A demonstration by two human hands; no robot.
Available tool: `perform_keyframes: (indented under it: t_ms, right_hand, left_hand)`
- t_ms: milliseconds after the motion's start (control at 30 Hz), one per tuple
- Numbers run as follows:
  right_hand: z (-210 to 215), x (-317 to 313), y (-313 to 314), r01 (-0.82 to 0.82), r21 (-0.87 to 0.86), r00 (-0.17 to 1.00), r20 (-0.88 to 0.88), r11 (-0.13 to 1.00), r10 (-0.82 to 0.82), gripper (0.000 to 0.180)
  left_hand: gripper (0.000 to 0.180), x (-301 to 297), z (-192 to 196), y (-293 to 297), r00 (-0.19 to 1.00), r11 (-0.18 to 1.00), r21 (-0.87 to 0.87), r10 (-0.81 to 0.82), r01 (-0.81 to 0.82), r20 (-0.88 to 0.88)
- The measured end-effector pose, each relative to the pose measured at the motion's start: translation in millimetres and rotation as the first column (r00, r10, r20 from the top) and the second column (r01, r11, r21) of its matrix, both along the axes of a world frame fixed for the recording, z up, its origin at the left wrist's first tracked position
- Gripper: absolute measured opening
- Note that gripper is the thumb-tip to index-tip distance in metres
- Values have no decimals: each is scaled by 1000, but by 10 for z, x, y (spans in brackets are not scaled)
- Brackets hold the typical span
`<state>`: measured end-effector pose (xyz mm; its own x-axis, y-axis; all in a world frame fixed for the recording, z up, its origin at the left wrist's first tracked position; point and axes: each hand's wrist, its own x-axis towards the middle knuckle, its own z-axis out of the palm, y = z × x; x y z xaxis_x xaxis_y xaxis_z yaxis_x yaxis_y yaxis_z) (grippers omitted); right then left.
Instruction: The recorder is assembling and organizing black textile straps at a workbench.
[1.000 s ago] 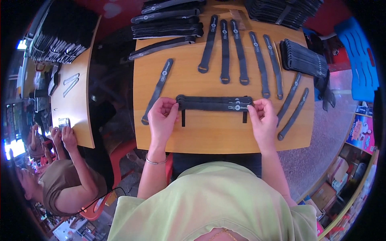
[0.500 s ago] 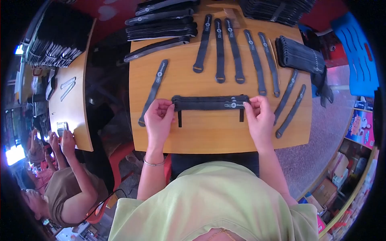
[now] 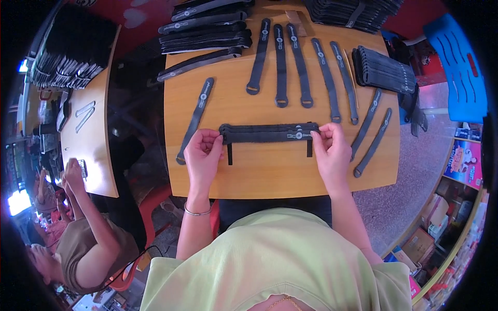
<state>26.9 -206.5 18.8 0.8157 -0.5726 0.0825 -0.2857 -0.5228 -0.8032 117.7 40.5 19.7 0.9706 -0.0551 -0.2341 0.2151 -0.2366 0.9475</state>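
While both our hands pinch the ends of a stack of black straps (image 3: 267, 133), it lies flat across the middle of the wooden worktop (image 3: 270, 173), just in front of us. Left hand (image 3: 203, 155) is closed on the stack's left end w/ thumb and fingertips; right hand (image 3: 332, 153) grips the right end the same way. Two short black tabs hang down from under the stack, one near each end.

Beyond it, single straps (image 3: 280, 65) lie fanned out w/ ring ends toward us, one more loose strap (image 3: 196, 116) slants at left, and two more (image 3: 374, 132) slant at right, near our right hand. Bundled stacks (image 3: 205, 39) sit at the far edge.

Risks as we judge them: the layers look only loosely aligned, so uneven pull from either hand could make them slide apart or fan out. Our right hand sits close to the slanted straps, so a sideways move might knock them toward the worktop edge. A person (image 3: 78, 243) works at a separate table at left, well apart, no clash likely.
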Motion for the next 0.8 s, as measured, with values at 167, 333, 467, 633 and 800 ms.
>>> perform_keyframes:
  t_ms: [167, 333, 467, 633, 800]
  right_hand:
    - [-1, 0, 1, -2, -38, 1000, -19, 999, 1, 20]
    - [-8, -3, 8, -15, -31, 1000, -11, 999, 15, 20]
    - [-9, -14, 7, -15, -77, 1000, -10, 997, 14, 20]
    - [7, -9, 23, -22, -93, 1000, -5, 995, 22, 20]
    - [3, -6, 19, -26, -105, 1000, -4, 994, 26, 20]
  left_hand:
    - [5, -2, -4, -1, 1000, 1000, 11, 5, -5, 7]
    - [5, -14, -4, -5, 999, 1000, 5, 15, -15, 30]
    - [5, -19, -29, -5, 999, 1000, 5, 12, -12, 41]
    - [4, -29, -28, -9, 999, 1000, 20, 20, -21, 41]
    - [5, -33, -21, -28, 997, 999, 31, 15, -18, 75]
